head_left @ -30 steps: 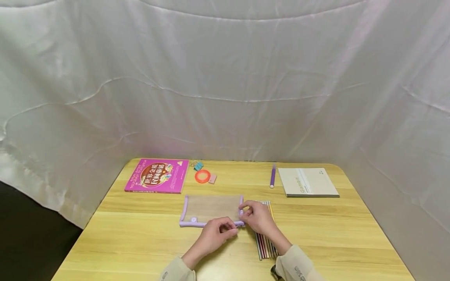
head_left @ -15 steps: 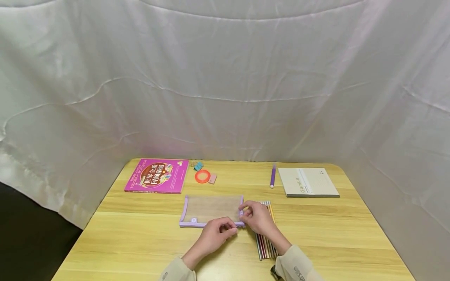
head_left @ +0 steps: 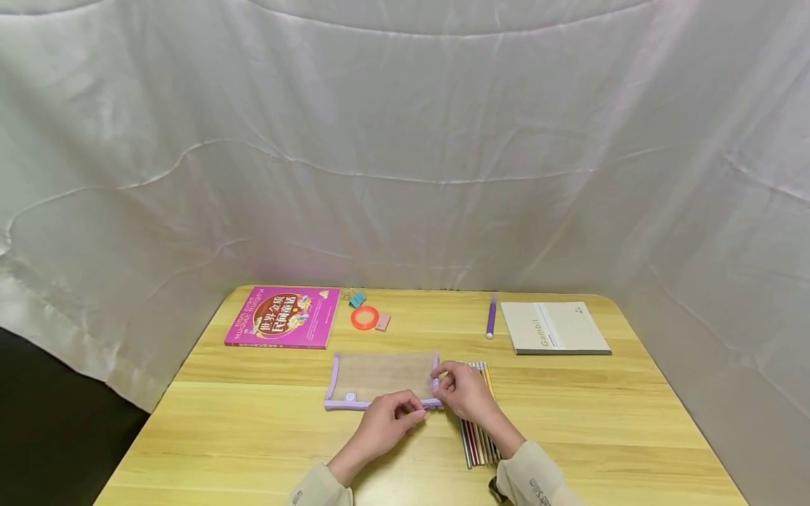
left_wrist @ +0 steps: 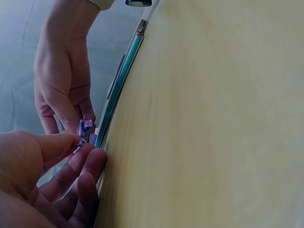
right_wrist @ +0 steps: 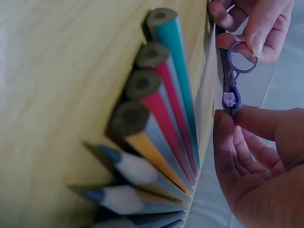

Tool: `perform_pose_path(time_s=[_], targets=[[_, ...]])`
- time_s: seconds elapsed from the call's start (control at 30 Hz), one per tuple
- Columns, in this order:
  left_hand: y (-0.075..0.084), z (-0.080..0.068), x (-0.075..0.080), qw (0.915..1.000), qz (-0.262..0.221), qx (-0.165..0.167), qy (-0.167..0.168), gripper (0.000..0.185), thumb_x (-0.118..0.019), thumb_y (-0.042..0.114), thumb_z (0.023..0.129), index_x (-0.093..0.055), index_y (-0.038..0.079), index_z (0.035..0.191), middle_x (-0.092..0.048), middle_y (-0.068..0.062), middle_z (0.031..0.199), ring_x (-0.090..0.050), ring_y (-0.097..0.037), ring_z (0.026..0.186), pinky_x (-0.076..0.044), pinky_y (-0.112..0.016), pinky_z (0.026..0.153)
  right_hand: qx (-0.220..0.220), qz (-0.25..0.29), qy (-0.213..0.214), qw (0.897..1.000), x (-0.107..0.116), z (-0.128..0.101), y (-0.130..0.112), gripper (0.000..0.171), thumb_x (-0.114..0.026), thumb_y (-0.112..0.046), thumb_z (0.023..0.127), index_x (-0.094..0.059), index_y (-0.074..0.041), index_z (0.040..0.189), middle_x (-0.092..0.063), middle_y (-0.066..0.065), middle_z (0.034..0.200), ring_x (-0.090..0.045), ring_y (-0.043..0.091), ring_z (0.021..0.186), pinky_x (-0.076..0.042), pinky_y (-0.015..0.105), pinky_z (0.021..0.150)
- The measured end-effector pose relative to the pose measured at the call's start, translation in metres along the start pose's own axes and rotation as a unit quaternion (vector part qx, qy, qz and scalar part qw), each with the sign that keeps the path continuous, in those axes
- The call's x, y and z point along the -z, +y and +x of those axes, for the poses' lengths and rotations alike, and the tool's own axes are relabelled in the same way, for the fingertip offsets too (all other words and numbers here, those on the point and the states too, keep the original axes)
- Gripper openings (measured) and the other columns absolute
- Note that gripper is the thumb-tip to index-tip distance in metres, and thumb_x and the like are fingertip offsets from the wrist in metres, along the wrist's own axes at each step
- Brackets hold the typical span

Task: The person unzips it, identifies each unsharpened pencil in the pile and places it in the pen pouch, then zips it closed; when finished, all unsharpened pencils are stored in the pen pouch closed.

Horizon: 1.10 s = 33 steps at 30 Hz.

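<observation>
A flat mesh pouch [head_left: 380, 378] with purple trim lies in the middle of the table. My left hand [head_left: 414, 416] is at its near right corner and pinches the zip pull ring [right_wrist: 236, 61] between thumb and fingers. My right hand [head_left: 440, 384] pinches the purple zip end [right_wrist: 230, 100] at the pouch's right edge. In the left wrist view both hands meet at that purple piece [left_wrist: 85, 129]. A row of coloured pencils [head_left: 477, 436] lies under my right wrist, just right of the pouch, and shows close up as pencils [right_wrist: 152, 123] in the right wrist view.
At the back of the table lie a pink book [head_left: 283, 316], binder clips [head_left: 357, 299], an orange tape ring [head_left: 364, 318], a pink eraser [head_left: 382, 322], a purple pen [head_left: 491, 316] and a grey notebook [head_left: 553, 328]. White cloth hangs behind and at both sides.
</observation>
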<state>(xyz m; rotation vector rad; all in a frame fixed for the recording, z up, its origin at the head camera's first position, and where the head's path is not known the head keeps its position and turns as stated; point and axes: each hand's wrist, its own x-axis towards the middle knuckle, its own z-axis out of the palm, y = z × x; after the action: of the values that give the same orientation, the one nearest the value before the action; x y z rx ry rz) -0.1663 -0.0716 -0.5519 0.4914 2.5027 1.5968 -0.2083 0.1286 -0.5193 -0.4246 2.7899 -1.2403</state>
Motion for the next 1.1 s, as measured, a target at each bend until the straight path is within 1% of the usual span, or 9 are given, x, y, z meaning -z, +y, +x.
perform_pose_path(time_s=[0.47, 0.63, 0.77, 0.97, 1.1], targets=[[0.001, 0.0, 0.004, 1.0, 0.002, -0.003, -0.001, 0.009, -0.071, 0.02, 0.099, -0.072, 0.014, 0.092, -0.072, -0.005, 0.081, -0.066, -0.011, 0.062, -0.051, -0.022, 0.063, 0.011, -0.017, 0.002, 1.0, -0.001, 0.003, -0.001, 0.021, -0.079, 0.002, 0.084, -0.073, -0.002, 0.103, -0.065, -0.002, 0.071, -0.056, 0.008, 0.062, -0.045, 0.022, 0.056], [-0.001, -0.002, 0.006, 0.9999, -0.016, -0.002, -0.002, 0.009, -0.071, 0.018, 0.098, -0.072, 0.011, 0.093, -0.072, -0.007, 0.083, -0.067, -0.013, 0.062, -0.054, -0.023, 0.063, 0.008, -0.014, -0.002, 1.0, -0.001, 0.003, 0.0, 0.021, -0.079, 0.002, 0.084, -0.073, -0.002, 0.104, -0.064, -0.002, 0.072, -0.055, 0.008, 0.062, -0.045, 0.022, 0.056], [-0.003, -0.004, 0.008, 0.9995, -0.03, 0.002, -0.001, 0.009, -0.071, 0.017, 0.098, -0.072, 0.01, 0.094, -0.072, -0.009, 0.084, -0.068, -0.016, 0.062, -0.055, -0.023, 0.063, 0.014, -0.01, -0.001, 1.0, -0.001, 0.001, 0.001, 0.022, -0.078, 0.004, 0.084, -0.073, 0.0, 0.104, -0.064, -0.001, 0.071, -0.055, 0.006, 0.061, -0.046, 0.022, 0.055], [-0.007, -0.008, 0.015, 0.9995, -0.029, 0.008, 0.004, 0.008, -0.071, 0.017, 0.098, -0.072, 0.01, 0.095, -0.071, -0.009, 0.084, -0.069, -0.017, 0.063, -0.055, -0.023, 0.063, 0.015, -0.013, -0.001, 1.0, 0.0, 0.001, 0.005, 0.02, -0.075, 0.004, 0.084, -0.072, 0.002, 0.104, -0.063, -0.001, 0.071, -0.054, 0.006, 0.061, -0.046, 0.021, 0.055], [-0.009, -0.011, 0.023, 0.9995, -0.025, 0.016, 0.008, 0.009, -0.07, 0.017, 0.099, -0.071, 0.01, 0.095, -0.071, -0.009, 0.083, -0.069, -0.017, 0.063, -0.054, -0.022, 0.059, 0.011, -0.016, 0.001, 1.0, 0.002, 0.0, 0.007, 0.02, -0.075, 0.004, 0.084, -0.072, 0.002, 0.103, -0.063, -0.002, 0.071, -0.053, 0.006, 0.062, -0.045, 0.021, 0.056]])
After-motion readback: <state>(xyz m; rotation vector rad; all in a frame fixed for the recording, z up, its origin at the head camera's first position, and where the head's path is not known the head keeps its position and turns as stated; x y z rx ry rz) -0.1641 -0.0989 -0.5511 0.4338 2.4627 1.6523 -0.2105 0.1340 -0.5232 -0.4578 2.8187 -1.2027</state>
